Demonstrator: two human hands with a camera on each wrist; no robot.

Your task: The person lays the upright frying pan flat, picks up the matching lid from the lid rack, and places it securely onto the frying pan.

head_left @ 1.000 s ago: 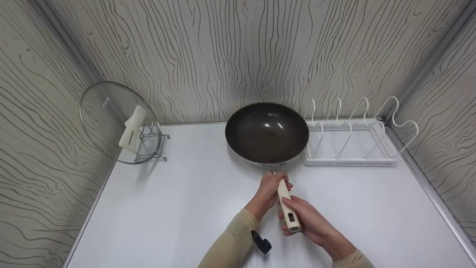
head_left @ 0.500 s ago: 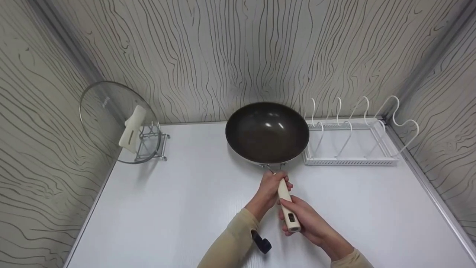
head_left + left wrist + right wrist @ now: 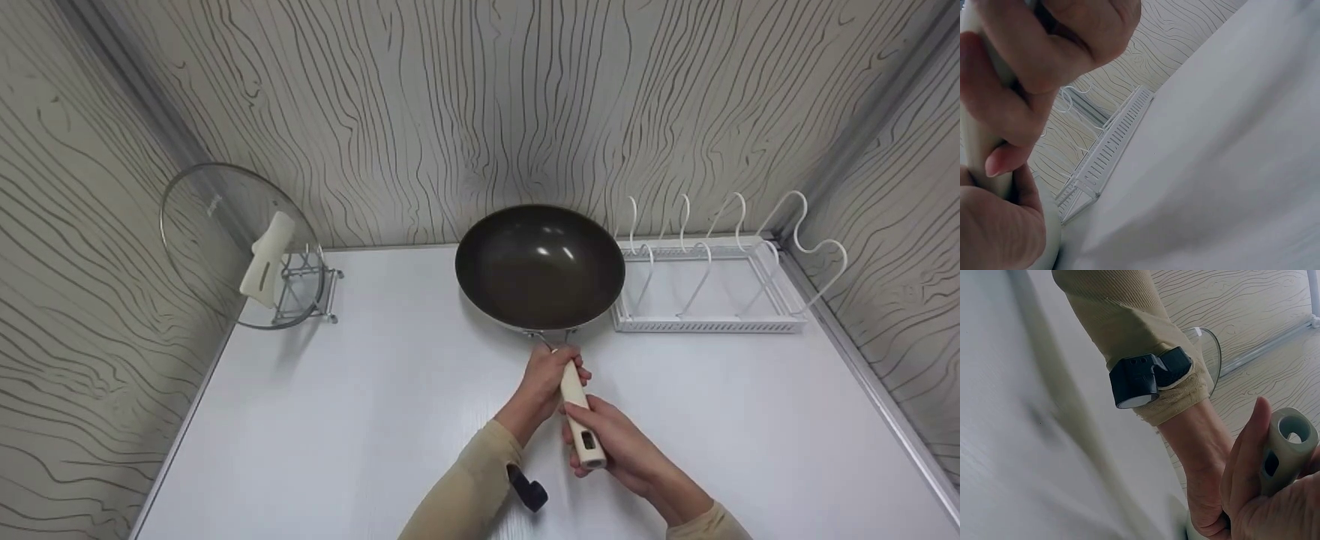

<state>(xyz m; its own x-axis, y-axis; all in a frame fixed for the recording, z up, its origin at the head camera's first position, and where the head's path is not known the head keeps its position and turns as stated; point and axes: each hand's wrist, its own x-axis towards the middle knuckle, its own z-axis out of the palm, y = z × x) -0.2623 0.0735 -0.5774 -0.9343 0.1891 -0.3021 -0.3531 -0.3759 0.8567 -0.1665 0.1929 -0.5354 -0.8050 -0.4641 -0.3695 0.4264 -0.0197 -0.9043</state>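
Observation:
A wok-shaped frying pan [image 3: 540, 266] with a dark brown inside and a pale outside faces up in front of me. Its cream handle [image 3: 571, 384] points back towards me. My left hand [image 3: 546, 375] grips the handle close to the pan. Nearer the handle's end, my right hand [image 3: 619, 446] holds it with the thumb laid along the side. The right wrist view shows the handle's hollow end [image 3: 1293, 430] sticking out of that hand. Whether the pan's base touches the table cannot be told.
Right of the pan stands a white wire rack [image 3: 709, 327] with curved dividers. At the far left, a glass lid [image 3: 214, 247] with a cream knob leans upright in a small metal stand [image 3: 327, 300]. Patterned walls [image 3: 420, 112] enclose the white table [image 3: 315, 442]. A black device [image 3: 1134, 379] sits on my left sleeve.

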